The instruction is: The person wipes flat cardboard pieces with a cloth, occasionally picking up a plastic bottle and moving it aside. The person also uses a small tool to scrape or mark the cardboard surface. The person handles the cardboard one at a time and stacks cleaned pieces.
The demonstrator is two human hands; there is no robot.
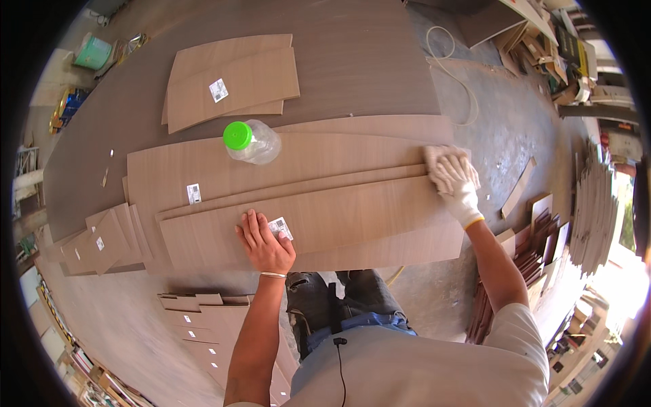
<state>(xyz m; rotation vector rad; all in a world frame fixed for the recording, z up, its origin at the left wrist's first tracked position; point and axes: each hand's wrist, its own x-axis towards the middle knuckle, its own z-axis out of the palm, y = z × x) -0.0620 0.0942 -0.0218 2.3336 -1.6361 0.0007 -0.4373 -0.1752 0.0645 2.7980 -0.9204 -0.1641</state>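
Note:
My bare left hand [267,241] lies flat on a long wood-grain panel [356,211], its thumb by a printed label [280,229]. On my right hand [460,188] is a white knit work glove. It presses a beige cloth [440,155] onto the right end of the same panel. More long panels lie overlapped beneath and behind this one, and another label [194,194] is stuck on one of them. A clear plastic jar [264,142] with a green lid [237,135] rests on the panels, beyond my left hand.
Shorter panels [239,81] lie at the back of the large brown work surface [356,61]. Small panels [109,239] are fanned out at the left. Labelled panels [213,325] lean below, and dark boards [529,254] stand at right. A hose [470,96] loops across the floor.

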